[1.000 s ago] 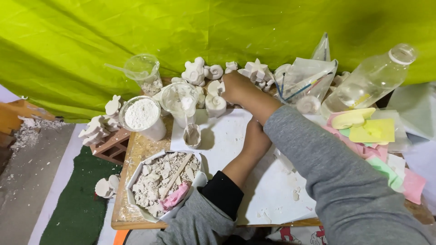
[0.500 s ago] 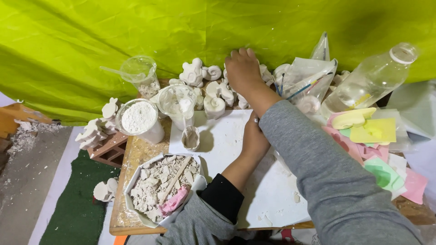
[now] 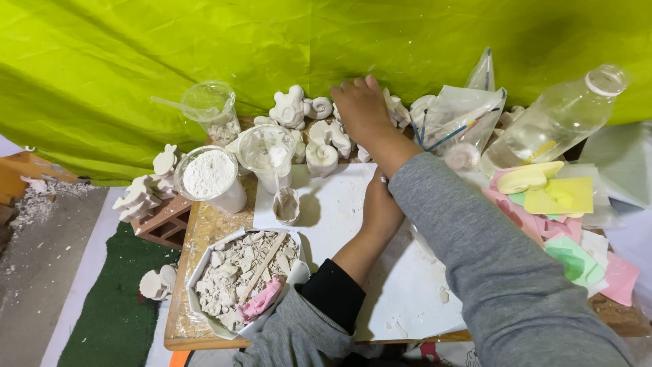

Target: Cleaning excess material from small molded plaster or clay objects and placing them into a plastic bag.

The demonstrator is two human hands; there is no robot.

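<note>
My right hand point(image 3: 358, 109) reaches to the back of the table and lies, knuckles up, over a cluster of white plaster figures point(image 3: 324, 139) against the green sheet. Its fingertips are among the figures, and whether it grips one is hidden. My left hand point(image 3: 380, 204) rests on the white board point(image 3: 407, 285) in the middle of the table. Its fingers are tucked under my right forearm, so what it holds is not visible. A small plaster cup-shaped piece point(image 3: 286, 204) stands just left of it.
Front left, a bowl of broken plaster bits point(image 3: 241, 278) holds a stick and a pink mould. Behind it stand a tub of white powder point(image 3: 209, 177) and clear plastic cups point(image 3: 266, 155). A plastic bottle point(image 3: 553, 122), bagged tools point(image 3: 458, 119) and coloured moulds point(image 3: 557, 204) fill the right.
My right hand has travelled from the middle of the figures toward the back right and now rests on the rear ones. My left hand has stayed on the board.
</note>
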